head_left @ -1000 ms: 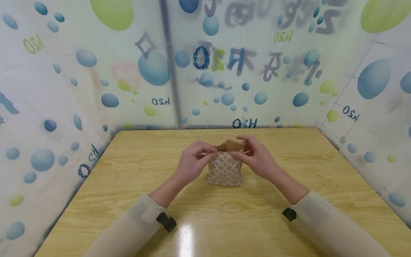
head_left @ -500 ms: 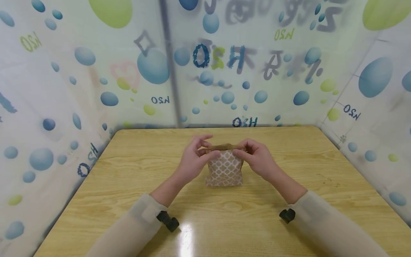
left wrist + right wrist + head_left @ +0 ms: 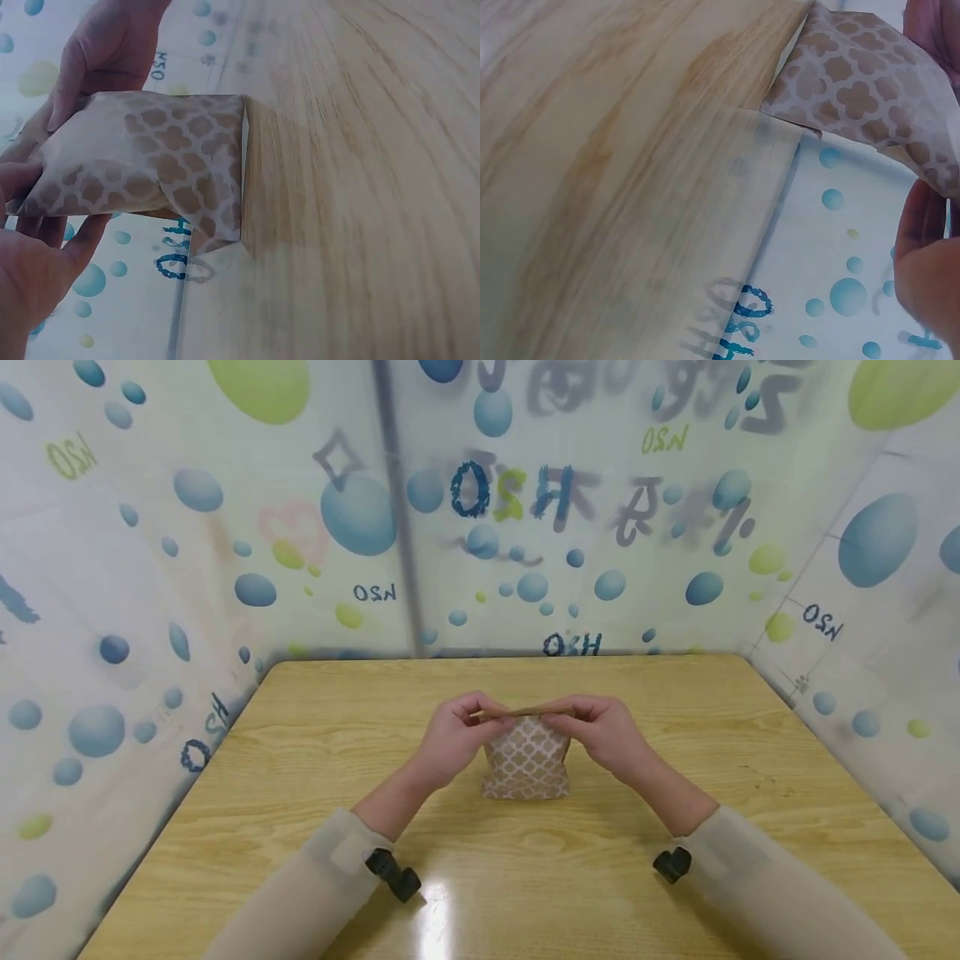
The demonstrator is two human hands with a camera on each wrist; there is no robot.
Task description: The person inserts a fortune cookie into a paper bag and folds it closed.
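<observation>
A small brown paper bag (image 3: 527, 760) with a white lattice pattern stands upright on the table. Its top edge is drawn into a flat, narrow line between both hands. My left hand (image 3: 453, 739) pinches the left end of that edge, thumb on the near face and fingers behind. At the right end, my right hand (image 3: 603, 735) pinches it in the same way. In the left wrist view the paper bag (image 3: 180, 161) bulges in the middle, its bottom against the table. The right wrist view shows the bag (image 3: 862, 86) from its other side. Its inside is hidden.
The wooden table (image 3: 315, 752) reaches back to a wall covering (image 3: 480, 568) printed with blue and green drops. Side coverings flank it. A small black wrist camera (image 3: 393, 875) is worn at the left sleeve, another black camera (image 3: 672, 864) at the right.
The bag's mouth, gaping with its brown back panel showing a second ago, has been pressed flat. Both hands' fingers have come in and closed along the top edge.
</observation>
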